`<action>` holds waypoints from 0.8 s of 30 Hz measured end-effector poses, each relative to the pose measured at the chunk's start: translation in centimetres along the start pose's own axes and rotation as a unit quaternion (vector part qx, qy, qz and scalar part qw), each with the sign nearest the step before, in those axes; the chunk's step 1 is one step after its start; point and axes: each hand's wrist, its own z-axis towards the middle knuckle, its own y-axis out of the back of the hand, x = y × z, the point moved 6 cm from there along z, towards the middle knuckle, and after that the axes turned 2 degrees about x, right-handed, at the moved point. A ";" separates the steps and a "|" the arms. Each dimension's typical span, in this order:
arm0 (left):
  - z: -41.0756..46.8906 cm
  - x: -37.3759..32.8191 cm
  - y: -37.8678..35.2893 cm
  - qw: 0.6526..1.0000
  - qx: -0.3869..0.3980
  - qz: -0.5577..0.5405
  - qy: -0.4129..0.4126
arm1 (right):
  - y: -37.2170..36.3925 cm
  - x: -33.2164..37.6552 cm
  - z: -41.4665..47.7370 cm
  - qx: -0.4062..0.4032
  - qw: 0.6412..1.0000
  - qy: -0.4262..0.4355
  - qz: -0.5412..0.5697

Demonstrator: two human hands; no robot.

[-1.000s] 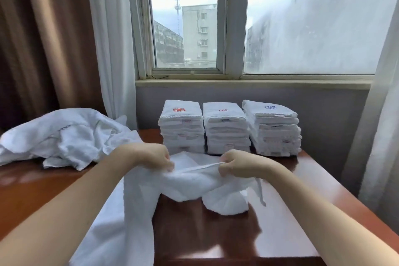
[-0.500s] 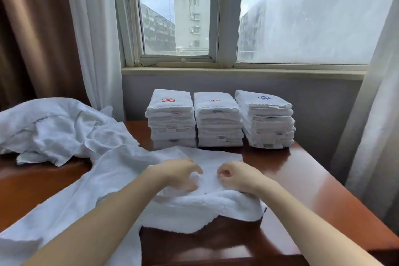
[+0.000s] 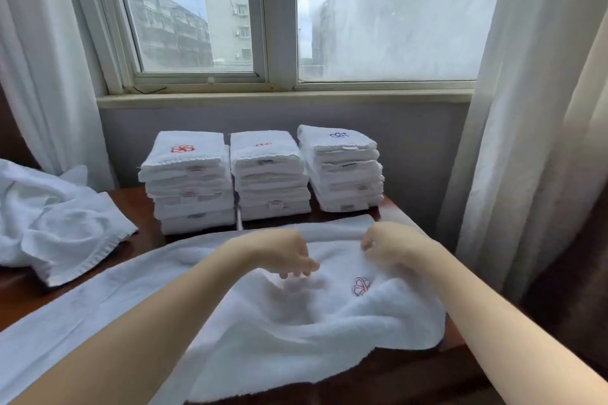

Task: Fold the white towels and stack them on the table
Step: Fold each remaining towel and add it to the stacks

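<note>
The left hand (image 3: 283, 255) is hovering with loosely curled fingers, gripping nothing, just above the white towel (image 3: 296, 325). The right hand (image 3: 391, 246) is curling its fingers at the towel's far part; whether it is pinching cloth cannot be told. The towel is lying spread and rumpled across the table (image 3: 148, 235), its embroidered emblem (image 3: 361, 286) facing up. Behind it, three stacks of folded towels (image 3: 269, 181) are standing side by side, and a crumpled pile (image 3: 59, 227) is lying to the left.
</note>
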 end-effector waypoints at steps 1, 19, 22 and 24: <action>0.4 -0.3 0.2 1.000 -0.001 -0.004 -0.005 | 0.3 -0.5 0.1 -0.026 0.999 -0.016 -0.013; 3.2 5.5 1.5 0.987 -0.039 0.046 0.146 | 0.8 2.1 5.1 0.000 0.998 0.061 0.010; 2.9 5.9 1.4 0.984 -0.038 0.035 0.168 | 1.2 2.8 5.1 -0.013 0.998 0.057 -0.022; 2.4 6.5 1.4 0.981 -0.046 -0.004 0.186 | 1.5 2.9 5.1 -0.034 0.998 0.050 -0.007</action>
